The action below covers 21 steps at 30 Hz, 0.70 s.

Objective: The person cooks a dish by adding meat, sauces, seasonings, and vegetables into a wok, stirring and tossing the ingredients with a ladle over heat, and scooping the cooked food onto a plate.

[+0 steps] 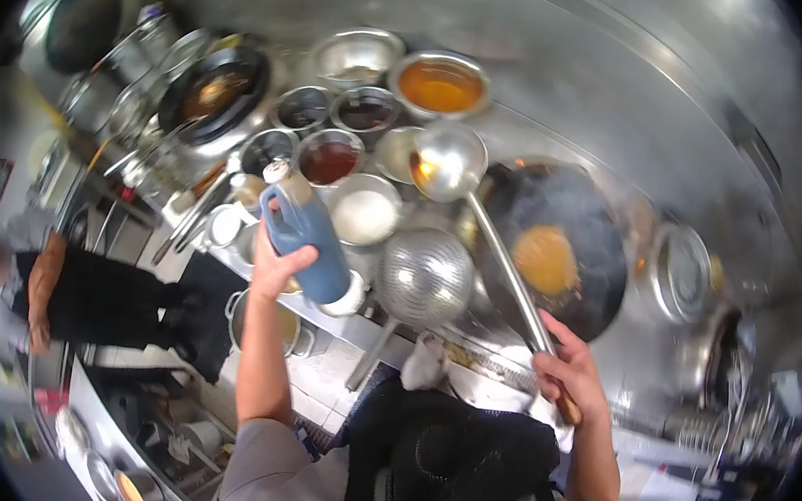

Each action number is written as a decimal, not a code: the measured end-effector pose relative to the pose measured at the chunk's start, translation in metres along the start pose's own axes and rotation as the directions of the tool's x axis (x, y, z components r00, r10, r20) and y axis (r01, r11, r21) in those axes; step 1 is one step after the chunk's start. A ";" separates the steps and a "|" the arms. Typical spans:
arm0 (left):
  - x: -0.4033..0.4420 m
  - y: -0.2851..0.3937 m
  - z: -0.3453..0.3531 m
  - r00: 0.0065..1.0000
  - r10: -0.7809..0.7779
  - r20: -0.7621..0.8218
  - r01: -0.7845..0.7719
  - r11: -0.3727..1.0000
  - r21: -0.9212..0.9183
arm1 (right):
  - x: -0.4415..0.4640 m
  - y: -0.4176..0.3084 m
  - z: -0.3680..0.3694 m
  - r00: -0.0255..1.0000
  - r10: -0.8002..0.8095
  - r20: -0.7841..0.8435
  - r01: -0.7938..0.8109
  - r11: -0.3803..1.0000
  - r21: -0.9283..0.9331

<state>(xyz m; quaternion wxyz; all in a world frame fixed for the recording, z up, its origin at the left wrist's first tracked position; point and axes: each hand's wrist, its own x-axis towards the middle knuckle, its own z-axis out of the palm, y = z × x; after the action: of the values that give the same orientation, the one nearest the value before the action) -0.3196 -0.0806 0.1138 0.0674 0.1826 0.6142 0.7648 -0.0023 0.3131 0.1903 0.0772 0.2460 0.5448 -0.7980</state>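
Nearest is a black mesh garment point(441, 445). A blue plastic jug point(311, 243) is gripped in the closed left hand point(276, 263); a steel ladle point(453, 164) is clasped by the handle in the right hand point(574, 366). Liquid could be spilled if the ladle is tilted; brown food point(546, 260) could be scorched by the smoking wok point(599, 301).

Blue btl point(313, 248) tilted in L hand point(278, 261) — steel ladle point(452, 162), wood-ended hdl, in R hand point(570, 366) nr wok point(603, 283).
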 end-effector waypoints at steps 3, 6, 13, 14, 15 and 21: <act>0.025 0.004 0.047 0.915 -0.261 0.307 0.155 0.931 0.330 | -0.088 0.023 -0.061 0.925 -0.111 -0.362 -0.047 0.915 -0.400; 0.053 -0.010 0.133 0.688 -0.552 0.471 -0.043 0.618 0.785 | -0.123 0.070 -0.117 0.836 -0.425 -0.347 -0.146 0.437 -0.888; 0.047 -0.060 0.310 0.258 -0.892 0.371 -0.338 0.277 0.900 | -0.162 0.090 -0.135 0.977 -0.022 -0.211 -0.012 0.987 -0.160; 0.039 -0.062 0.308 0.342 -0.840 0.421 -0.299 0.328 0.896 | -0.166 0.096 -0.140 0.973 -0.005 -0.229 -0.026 0.991 -0.135; 0.031 -0.062 0.305 0.424 -0.780 0.460 -0.266 0.378 0.887 | -0.166 0.108 -0.147 0.975 -0.002 -0.223 -0.029 0.990 -0.138; -0.004 -0.058 0.198 0.784 -0.423 0.453 0.135 0.830 0.541 | -0.160 0.129 -0.197 0.793 -0.511 -0.332 -0.295 0.154 -0.943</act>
<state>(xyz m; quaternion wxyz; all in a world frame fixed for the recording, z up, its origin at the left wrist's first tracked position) -0.2514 0.1126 0.0927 0.3116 0.3111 0.7578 0.4814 0.2472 0.4176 0.1031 -0.0198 0.3273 0.9357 -0.1301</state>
